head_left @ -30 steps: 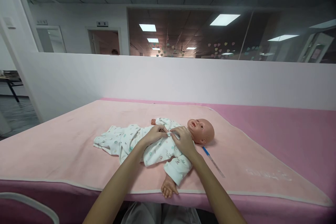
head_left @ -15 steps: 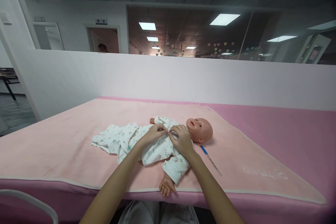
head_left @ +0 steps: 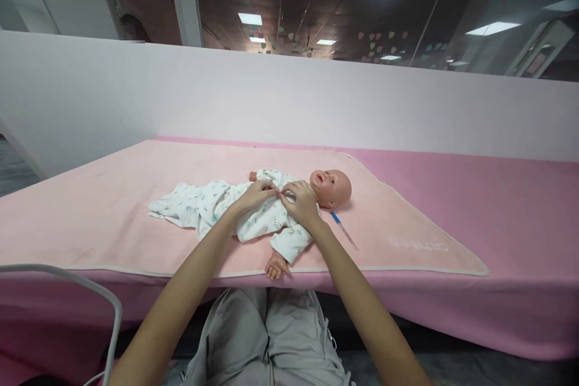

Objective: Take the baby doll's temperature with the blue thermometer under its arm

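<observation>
A baby doll point(head_left: 332, 186) lies on its back on a pale pink blanket point(head_left: 136, 205), head to the right. It wears a white printed romper point(head_left: 217, 208). My left hand point(head_left: 256, 195) and my right hand point(head_left: 301, 204) meet on the doll's chest, fingertips pinching the romper's front near the collar. The doll's bare hand point(head_left: 277, 266) reaches the blanket's front edge.
A thin stick with a blue end point(head_left: 344, 230) lies on the blanket right of the doll. The blanket covers a pink table point(head_left: 497, 205) against a white partition wall point(head_left: 289, 96). A white curved rail point(head_left: 90, 289) is at lower left. My grey trousers point(head_left: 266, 338) show below.
The camera has tilted down and pulled back, so the doll sits higher in view. Both hands stay on the doll's chest, shifted slightly toward the collar.
</observation>
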`<action>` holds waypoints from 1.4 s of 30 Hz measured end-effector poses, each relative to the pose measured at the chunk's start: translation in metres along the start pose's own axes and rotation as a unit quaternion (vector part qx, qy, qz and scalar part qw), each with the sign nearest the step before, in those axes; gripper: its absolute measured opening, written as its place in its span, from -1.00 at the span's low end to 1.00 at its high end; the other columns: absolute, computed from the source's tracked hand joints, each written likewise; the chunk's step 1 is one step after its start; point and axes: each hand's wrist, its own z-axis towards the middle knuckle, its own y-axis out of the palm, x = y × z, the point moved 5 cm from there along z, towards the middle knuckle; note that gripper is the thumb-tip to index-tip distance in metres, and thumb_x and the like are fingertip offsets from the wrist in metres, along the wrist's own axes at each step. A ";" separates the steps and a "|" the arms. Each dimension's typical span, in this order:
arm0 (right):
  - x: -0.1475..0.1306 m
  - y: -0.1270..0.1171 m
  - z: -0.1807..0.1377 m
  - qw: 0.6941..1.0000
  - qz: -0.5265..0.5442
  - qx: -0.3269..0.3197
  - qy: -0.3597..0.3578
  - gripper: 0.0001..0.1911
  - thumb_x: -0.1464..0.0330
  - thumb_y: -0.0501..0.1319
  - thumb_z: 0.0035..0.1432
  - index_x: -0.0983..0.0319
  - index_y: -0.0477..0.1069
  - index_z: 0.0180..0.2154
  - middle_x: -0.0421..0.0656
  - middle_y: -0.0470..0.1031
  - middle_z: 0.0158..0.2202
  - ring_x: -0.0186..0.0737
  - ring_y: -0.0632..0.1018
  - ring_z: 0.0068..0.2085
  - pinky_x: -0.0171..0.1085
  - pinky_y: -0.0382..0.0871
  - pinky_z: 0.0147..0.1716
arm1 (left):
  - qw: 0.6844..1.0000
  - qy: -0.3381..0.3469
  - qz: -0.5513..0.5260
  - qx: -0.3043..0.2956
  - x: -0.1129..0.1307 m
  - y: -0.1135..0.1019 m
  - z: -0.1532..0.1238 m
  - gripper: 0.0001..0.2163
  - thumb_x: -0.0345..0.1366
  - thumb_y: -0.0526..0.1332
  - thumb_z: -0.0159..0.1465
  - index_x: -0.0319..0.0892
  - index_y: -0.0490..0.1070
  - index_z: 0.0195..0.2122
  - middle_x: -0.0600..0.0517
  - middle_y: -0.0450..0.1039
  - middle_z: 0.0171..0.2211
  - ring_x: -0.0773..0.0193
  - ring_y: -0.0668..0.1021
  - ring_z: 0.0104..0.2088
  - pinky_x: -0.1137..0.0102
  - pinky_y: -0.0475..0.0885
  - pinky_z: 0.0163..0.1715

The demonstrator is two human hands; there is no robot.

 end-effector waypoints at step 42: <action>-0.002 0.001 -0.001 0.999 0.010 0.018 -0.032 -0.90 0.41 0.13 -0.01 0.18 0.40 -0.49 -0.20 0.42 -0.33 -0.24 0.34 -0.23 -0.22 0.17 -0.19 | 0.999 0.034 -0.012 -0.006 -0.002 -0.001 0.002 -0.80 -0.29 0.09 0.07 -0.25 0.44 -0.36 0.01 0.45 -0.39 0.29 0.42 -0.32 0.42 0.27 -0.24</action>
